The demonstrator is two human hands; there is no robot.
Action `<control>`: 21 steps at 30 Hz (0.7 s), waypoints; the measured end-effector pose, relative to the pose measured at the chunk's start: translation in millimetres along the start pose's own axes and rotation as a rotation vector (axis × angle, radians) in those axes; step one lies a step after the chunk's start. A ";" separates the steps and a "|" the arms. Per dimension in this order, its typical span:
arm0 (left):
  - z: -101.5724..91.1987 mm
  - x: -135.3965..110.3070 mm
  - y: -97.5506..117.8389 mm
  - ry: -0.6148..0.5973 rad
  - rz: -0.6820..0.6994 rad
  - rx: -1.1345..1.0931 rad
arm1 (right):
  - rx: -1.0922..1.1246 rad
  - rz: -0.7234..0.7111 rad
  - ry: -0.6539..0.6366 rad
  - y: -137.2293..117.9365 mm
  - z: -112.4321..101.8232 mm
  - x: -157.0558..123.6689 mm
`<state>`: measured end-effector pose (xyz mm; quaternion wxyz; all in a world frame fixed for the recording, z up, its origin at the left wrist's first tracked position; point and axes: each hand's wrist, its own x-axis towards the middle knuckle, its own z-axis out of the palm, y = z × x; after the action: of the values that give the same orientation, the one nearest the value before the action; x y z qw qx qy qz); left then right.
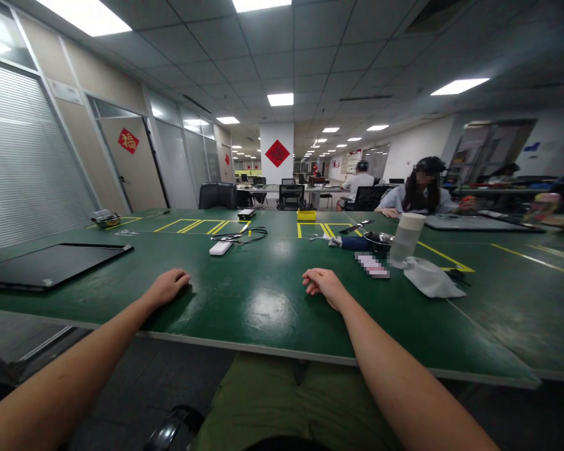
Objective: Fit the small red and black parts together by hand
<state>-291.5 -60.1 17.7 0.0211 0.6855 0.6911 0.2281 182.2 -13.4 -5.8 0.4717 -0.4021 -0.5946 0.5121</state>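
My left hand (168,286) rests on the green table (263,307) with its fingers curled under, nothing visible in it. My right hand (323,284) also lies on the table, fingers loosely curled, holding nothing that I can see. Between the two hands is bare glossy tabletop. A white tumbler (407,239) and a crumpled white cloth (431,279) stand to the right of my right hand, well apart from it. A white rectangular device (220,248) with a black cable (244,235) lies farther out, ahead of my left hand.
A black flat tray (51,264) lies at the left. A metal bowl (378,240), a yellow box (306,215) and yellow floor-tape markings sit farther out. A seated person (420,191) works at the far right; another sits beyond. The table's near edge runs above my knees.
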 end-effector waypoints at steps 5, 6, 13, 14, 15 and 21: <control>-13.9 -8.2 -53.6 0.210 -0.395 -0.549 | 0.037 0.042 -0.005 -0.6 -0.4 0.7; -15.1 -8.4 -59.5 0.280 -0.481 -0.687 | 0.042 0.048 -0.009 -0.9 -0.5 0.7; -17.8 -0.6 -52.3 0.424 -0.650 -1.093 | 0.060 0.066 -0.029 -3.8 -1.0 -0.9; -15.9 1.7 -48.1 0.427 -0.650 -1.101 | 0.064 0.066 -0.027 -4.6 -0.8 -1.4; -13.4 4.3 -43.8 0.438 -0.657 -1.102 | 0.067 0.069 -0.023 -5.5 -0.5 -1.9; 11.6 25.1 -5.9 0.460 -0.641 -1.156 | 0.077 0.085 -0.013 -8.0 1.6 -3.3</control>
<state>-294.6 -32.6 12.4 0.3020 0.2610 0.6139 0.6810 181.4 -18.2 1.5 0.4611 -0.4052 -0.5599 0.5566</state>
